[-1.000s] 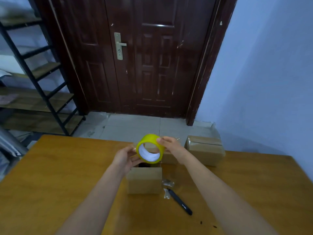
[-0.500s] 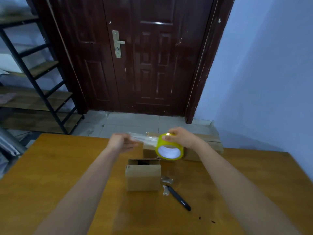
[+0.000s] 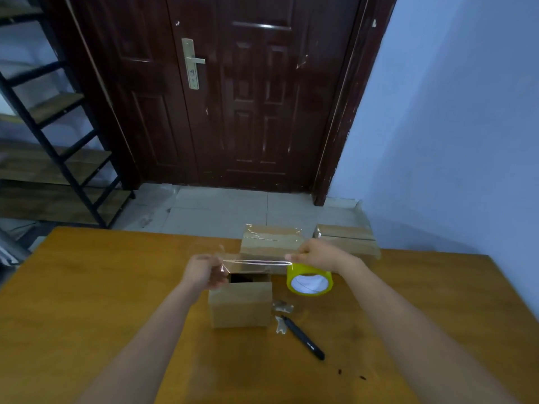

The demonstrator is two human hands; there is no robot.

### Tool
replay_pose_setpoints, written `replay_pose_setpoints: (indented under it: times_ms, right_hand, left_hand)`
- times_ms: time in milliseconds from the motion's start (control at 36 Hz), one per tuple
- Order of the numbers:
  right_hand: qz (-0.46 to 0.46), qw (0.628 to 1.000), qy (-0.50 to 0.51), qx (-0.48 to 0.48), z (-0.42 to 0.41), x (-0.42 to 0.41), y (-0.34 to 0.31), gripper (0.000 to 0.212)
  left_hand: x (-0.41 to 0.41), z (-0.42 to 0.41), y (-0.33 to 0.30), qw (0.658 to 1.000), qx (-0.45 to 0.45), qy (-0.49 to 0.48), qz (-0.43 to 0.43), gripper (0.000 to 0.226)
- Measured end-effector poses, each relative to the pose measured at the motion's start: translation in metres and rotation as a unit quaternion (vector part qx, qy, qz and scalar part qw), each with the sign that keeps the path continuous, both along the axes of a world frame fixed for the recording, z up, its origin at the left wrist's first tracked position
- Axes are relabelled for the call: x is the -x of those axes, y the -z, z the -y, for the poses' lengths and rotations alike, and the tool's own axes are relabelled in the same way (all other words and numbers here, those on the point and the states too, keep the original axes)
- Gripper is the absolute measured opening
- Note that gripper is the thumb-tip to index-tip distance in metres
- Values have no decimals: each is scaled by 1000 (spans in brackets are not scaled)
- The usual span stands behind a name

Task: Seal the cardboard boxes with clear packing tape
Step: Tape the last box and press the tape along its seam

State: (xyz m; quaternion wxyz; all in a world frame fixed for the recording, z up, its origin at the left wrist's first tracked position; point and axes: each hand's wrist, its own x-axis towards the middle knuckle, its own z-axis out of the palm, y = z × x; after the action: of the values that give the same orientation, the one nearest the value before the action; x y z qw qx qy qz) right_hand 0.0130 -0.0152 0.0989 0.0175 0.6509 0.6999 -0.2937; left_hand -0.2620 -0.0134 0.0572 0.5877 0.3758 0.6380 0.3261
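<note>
The left hand (image 3: 204, 271) pinches the free end of the clear tape (image 3: 256, 262) while the right hand (image 3: 316, 255) grips the yellow roll (image 3: 309, 279), the strip stretched over the open box (image 3: 240, 304) on the bench (image 3: 87, 287). The film looks thin, limp and sticky, likely to fold onto itself, so it is best held by its very end and kept taut.

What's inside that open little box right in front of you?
Only a dark opening shows at the top of the open box; its contents cannot be made out. The stretched tape strip hangs above it.
</note>
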Motion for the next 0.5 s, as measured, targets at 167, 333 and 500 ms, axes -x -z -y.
replay_pose_setpoints:
  times_ms: [167,333,500]
  right_hand:
    - [-4,1000,20,-3,2,-6,19,50]
    - [-19,999,33,21,5,-7,32,51]
    - [-45,997,35,45,5,-10,48,52]
  left_hand:
    - [-22,19,38,991,14,-85,106,22]
    - [-22,39,59,992,-55,-75,86,21]
    - [-20,48,67,988,-99,-85,79,21]
